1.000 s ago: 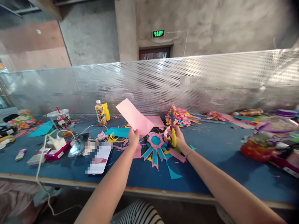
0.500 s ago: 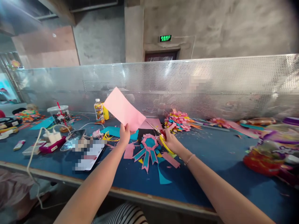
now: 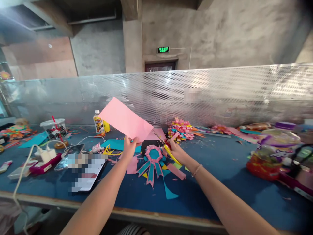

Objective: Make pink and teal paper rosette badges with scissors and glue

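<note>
Pinched in my left hand (image 3: 129, 147) is a sheet of pink paper (image 3: 124, 120), held up at a slant above the table. My right hand (image 3: 176, 151) grips a pair of scissors with yellow handles (image 3: 171, 155). Their blades point up and left and meet the sheet's right corner; whether they cut into it I cannot tell. Below and between my hands lies a pink and blue paper rosette (image 3: 154, 155) with ribbon-like tails. Pink paper strips (image 3: 176, 171) and a blue paper scrap (image 3: 169, 189) lie around it.
A phone (image 3: 91, 176), a power strip with white chargers (image 3: 46, 163), a plastic cup (image 3: 54, 129) and a bottle (image 3: 98, 123) stand or lie left. Behind my right hand is a pile of colourful paper pieces (image 3: 180, 129). A plastic jar (image 3: 272, 153) stands right. A perforated metal screen (image 3: 220, 94) closes the back.
My view has shifted a little, so the table items sit further left and lower. The pink sheet is tilted slightly differently; both hands keep their hold on sheet and scissors.
</note>
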`<action>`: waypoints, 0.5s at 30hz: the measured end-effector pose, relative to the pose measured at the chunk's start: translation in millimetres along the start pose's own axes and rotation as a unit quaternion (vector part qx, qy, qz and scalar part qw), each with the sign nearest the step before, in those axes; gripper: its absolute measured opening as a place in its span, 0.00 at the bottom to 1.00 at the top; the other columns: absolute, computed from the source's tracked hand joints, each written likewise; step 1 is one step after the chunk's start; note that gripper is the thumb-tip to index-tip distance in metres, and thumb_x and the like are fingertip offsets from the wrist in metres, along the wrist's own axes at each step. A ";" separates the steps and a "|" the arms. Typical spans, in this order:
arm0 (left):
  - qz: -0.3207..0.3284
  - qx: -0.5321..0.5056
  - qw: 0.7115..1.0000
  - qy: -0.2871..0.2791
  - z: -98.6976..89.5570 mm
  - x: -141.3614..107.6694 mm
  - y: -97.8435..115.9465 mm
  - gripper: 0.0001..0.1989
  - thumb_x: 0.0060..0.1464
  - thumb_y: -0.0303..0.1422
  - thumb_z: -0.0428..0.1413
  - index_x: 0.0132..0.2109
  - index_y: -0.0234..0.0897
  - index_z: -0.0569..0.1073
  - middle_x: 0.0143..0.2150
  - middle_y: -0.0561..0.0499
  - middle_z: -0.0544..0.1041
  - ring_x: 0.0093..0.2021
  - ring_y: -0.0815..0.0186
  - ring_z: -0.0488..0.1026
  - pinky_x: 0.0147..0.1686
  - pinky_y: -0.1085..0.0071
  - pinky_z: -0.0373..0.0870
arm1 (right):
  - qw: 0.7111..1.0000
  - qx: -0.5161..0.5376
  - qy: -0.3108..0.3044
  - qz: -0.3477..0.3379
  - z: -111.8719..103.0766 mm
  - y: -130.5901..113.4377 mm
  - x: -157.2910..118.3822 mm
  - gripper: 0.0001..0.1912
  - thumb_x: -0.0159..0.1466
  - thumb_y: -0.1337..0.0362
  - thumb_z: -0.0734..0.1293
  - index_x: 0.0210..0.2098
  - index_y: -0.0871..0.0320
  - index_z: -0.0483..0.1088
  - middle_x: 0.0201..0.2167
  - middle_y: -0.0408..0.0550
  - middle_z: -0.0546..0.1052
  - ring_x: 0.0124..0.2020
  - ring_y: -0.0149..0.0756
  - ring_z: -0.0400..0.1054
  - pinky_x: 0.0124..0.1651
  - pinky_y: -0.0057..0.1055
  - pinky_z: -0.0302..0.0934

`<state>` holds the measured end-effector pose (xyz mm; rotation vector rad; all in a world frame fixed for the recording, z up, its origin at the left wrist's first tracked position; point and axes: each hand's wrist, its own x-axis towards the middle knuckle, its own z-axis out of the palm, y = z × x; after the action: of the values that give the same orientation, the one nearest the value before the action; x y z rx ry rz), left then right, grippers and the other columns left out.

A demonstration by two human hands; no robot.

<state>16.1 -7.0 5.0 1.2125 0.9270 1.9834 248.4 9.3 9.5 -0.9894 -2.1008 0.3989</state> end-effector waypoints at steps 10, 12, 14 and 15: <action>0.011 0.053 0.997 -0.053 1.5 -0.9 -7.7 0.22 0.44 0.37 0.58 0.46 0.37 0.62 0.42 0.46 0.72 0.36 0.63 0.74 0.31 0.64 0.76 | 0.998 0.048 -0.031 0.012 3.4 -8.2 -3.1 0.16 0.57 0.51 0.60 0.33 0.55 0.53 0.23 0.39 0.66 0.26 0.31 0.60 0.30 0.29 0.55; 0.015 0.053 0.997 -0.056 2.0 -1.7 -6.3 0.23 0.44 0.36 0.58 0.47 0.37 0.62 0.42 0.46 0.72 0.35 0.63 0.74 0.29 0.65 0.76 | 0.999 0.039 -0.022 0.015 2.8 -10.2 -3.1 0.17 0.56 0.49 0.60 0.32 0.55 0.53 0.23 0.39 0.65 0.26 0.31 0.59 0.30 0.29 0.54; 0.015 0.052 0.997 -0.057 2.5 -2.3 -4.7 0.23 0.44 0.35 0.58 0.48 0.37 0.62 0.41 0.46 0.72 0.34 0.63 0.74 0.29 0.66 0.76 | 0.999 0.032 -0.019 0.027 2.3 -12.1 -2.9 0.17 0.56 0.48 0.59 0.32 0.55 0.54 0.23 0.39 0.64 0.26 0.31 0.58 0.29 0.29 0.54; 0.014 0.052 0.997 -0.057 2.6 -2.4 -4.1 0.23 0.44 0.35 0.58 0.48 0.37 0.62 0.41 0.46 0.72 0.34 0.64 0.74 0.28 0.66 0.76 | 0.999 0.033 -0.021 0.033 2.1 -13.0 -2.7 0.17 0.56 0.48 0.59 0.32 0.55 0.54 0.22 0.39 0.63 0.26 0.31 0.58 0.29 0.29 0.54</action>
<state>20.0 -6.0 1.4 1.3877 0.9698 1.8868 241.1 -1.1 13.9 -1.0217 -2.0824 0.5231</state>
